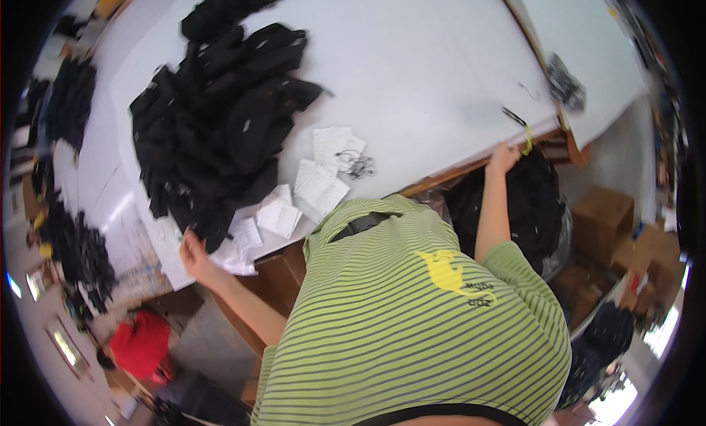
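STEP: left hand (193,258) seemingly handling black clothes (220,124), lying left on table (426,65); pinch cannot be told | right hand (504,160) gripping snips (528,137), near right | NEXT: calls for keeping blades off cloth | TEXT: shirt (441,308) bearing dark lettering; near slips (318,187) showing print too small to read

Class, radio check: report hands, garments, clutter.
Left hand at lower edge of black garment pile. Right hand by yellow-handled tool, grip unclear. Nearest clutter: white papers beside pile.
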`<action>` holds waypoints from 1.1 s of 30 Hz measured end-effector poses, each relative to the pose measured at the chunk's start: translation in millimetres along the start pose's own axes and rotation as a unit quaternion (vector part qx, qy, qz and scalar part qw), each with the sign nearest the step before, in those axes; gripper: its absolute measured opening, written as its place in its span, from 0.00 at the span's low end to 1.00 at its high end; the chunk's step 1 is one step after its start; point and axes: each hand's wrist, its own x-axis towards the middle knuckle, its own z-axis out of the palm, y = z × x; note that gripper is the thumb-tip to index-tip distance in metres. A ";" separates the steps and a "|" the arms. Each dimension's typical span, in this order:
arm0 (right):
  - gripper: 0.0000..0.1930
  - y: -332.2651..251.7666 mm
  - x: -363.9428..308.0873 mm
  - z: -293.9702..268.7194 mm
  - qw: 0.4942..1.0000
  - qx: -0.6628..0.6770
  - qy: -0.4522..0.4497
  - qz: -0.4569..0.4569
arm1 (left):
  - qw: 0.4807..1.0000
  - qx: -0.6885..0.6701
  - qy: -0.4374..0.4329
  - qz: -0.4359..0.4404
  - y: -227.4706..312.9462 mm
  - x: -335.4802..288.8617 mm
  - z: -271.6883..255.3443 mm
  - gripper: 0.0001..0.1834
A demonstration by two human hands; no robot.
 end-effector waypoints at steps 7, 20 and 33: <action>0.12 -237.6 -221.3 44.0 0.820 0.101 -0.548 -0.132 | 0.939 0.014 -0.321 0.125 80.9 -61.4 100.3 0.09; 0.17 -283.3 -325.3 53.1 0.571 -0.120 -0.805 -0.112 | 0.936 0.001 -0.315 0.158 108.6 -104.3 139.2 0.09; 0.13 -266.0 -327.5 48.1 0.579 -0.220 -0.686 -0.381 | 0.849 0.232 -0.344 0.328 90.6 -124.3 144.9 0.03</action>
